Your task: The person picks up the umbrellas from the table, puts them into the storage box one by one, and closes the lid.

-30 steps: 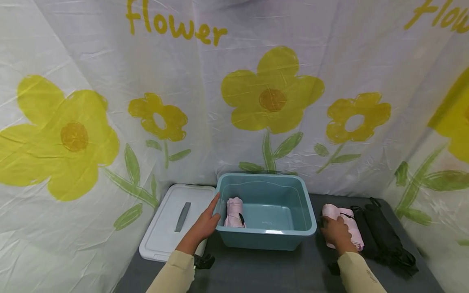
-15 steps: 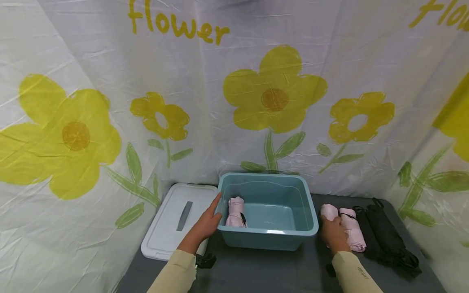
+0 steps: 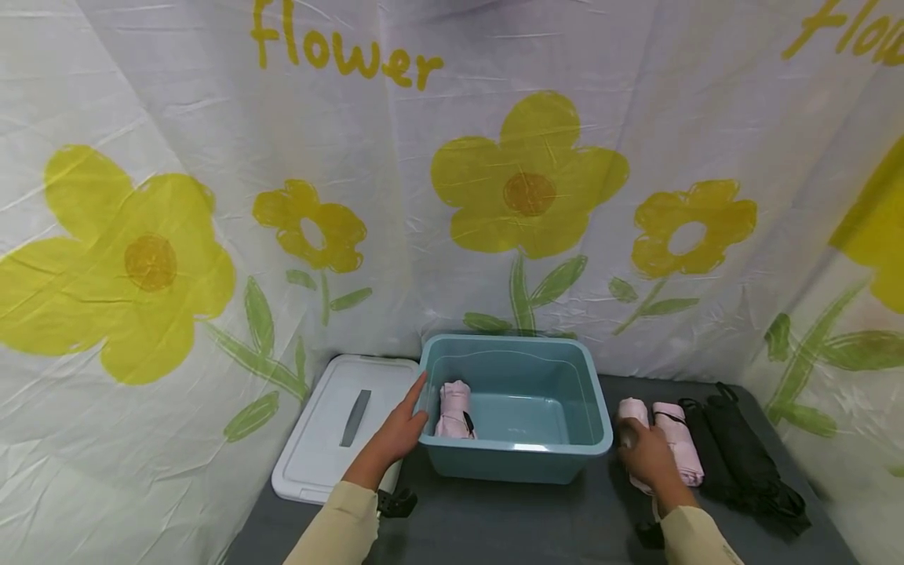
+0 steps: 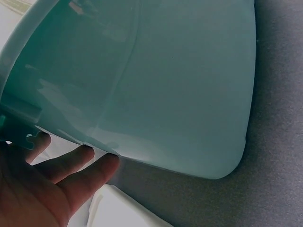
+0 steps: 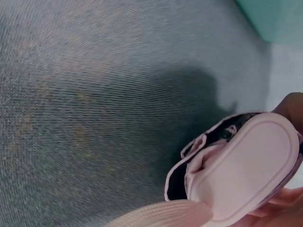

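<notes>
My left hand (image 3: 397, 435) touches the left side of a blue-green plastic bin (image 3: 512, 449), its fingers extended along the wall. In the left wrist view, the fingertips (image 4: 110, 161) meet the bin's outer face below the rim. A rolled pink folding umbrella (image 3: 452, 412) lies inside the bin at its left end. To the right of the bin, my right hand (image 3: 648, 453) grips a second pink folding umbrella (image 5: 255, 165). The right wrist view shows its flat oval handle end and a pale wrist strap (image 5: 165, 215); fingers hide its far side.
Another pink folding umbrella (image 3: 679, 446) lies just right of my right hand. Beside it are black folded umbrellas (image 3: 749, 455). A white lid with a grey handle (image 3: 311, 459) rests left of the bin. Behind the dark grey table (image 3: 523, 526) hangs a flower-printed sheet (image 3: 395, 298).
My right hand has shifted to the left pink umbrella and closed round it, and that umbrella now stands slightly apart from its neighbour. My left hand stays at the bin.
</notes>
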Action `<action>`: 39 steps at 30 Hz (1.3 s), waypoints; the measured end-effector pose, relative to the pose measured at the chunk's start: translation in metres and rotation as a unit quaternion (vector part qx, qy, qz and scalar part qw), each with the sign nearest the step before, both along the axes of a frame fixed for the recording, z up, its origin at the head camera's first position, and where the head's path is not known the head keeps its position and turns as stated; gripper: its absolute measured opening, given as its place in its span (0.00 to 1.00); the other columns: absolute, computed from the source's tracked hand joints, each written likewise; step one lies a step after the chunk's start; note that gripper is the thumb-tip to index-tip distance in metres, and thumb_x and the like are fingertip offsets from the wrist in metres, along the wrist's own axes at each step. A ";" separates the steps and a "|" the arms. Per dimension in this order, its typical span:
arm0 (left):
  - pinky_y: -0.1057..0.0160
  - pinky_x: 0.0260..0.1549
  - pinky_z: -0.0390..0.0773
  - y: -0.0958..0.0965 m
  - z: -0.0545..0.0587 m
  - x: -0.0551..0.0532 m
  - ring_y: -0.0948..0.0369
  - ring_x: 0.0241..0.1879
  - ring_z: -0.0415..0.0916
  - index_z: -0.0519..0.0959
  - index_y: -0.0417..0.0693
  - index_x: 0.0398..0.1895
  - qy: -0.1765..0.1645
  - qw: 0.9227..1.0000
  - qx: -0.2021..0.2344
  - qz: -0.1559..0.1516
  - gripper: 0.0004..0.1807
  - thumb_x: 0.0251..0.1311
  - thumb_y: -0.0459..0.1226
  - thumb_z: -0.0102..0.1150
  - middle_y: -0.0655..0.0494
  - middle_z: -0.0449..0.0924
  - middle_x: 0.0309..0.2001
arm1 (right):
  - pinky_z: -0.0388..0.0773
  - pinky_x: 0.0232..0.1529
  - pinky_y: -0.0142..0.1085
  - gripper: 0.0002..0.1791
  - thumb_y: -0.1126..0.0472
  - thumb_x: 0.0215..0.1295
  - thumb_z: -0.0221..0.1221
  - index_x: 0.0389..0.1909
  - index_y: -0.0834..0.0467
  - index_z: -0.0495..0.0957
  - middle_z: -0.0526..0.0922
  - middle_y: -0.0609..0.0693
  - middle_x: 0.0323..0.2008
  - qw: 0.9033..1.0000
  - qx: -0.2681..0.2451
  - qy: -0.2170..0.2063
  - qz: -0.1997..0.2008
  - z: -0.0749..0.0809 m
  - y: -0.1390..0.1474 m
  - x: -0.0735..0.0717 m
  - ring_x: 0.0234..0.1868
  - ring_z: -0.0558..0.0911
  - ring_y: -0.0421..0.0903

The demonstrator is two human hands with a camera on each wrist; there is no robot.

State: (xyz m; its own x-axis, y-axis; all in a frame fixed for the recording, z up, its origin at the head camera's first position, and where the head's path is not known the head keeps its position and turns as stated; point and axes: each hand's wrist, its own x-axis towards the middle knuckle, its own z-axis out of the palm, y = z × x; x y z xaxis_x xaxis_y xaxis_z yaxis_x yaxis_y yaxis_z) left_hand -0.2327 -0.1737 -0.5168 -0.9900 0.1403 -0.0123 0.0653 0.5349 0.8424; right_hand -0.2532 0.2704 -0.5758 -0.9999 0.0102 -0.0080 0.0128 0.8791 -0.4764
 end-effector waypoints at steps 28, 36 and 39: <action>0.39 0.64 0.61 -0.002 -0.001 -0.002 0.44 0.74 0.52 0.41 0.61 0.79 -0.014 1.000 -0.001 -0.009 0.36 0.69 0.34 0.36 0.44 0.45 0.77 | 0.76 0.31 0.49 0.26 0.60 0.63 0.58 0.63 0.57 0.71 0.74 0.71 0.56 0.996 -0.037 0.034 0.071 0.101 -0.002 0.020 0.45 0.79 0.62; 0.38 0.65 0.59 -0.002 0.003 -0.002 0.43 0.74 0.50 0.42 0.60 0.79 -0.024 1.000 0.015 -0.013 0.36 0.69 0.33 0.36 0.43 0.45 0.77 | 0.78 0.33 0.52 0.26 0.58 0.64 0.58 0.64 0.55 0.70 0.71 0.70 0.59 0.996 -0.037 0.047 0.074 0.130 -0.009 0.020 0.48 0.77 0.65; 0.39 0.64 0.60 -0.002 0.002 -0.003 0.43 0.74 0.50 0.42 0.60 0.79 -0.024 1.000 0.016 -0.012 0.36 0.69 0.33 0.36 0.43 0.45 0.77 | 0.78 0.35 0.54 0.26 0.58 0.64 0.59 0.64 0.54 0.70 0.71 0.69 0.59 0.995 -0.038 0.054 0.079 0.138 -0.013 0.020 0.49 0.77 0.64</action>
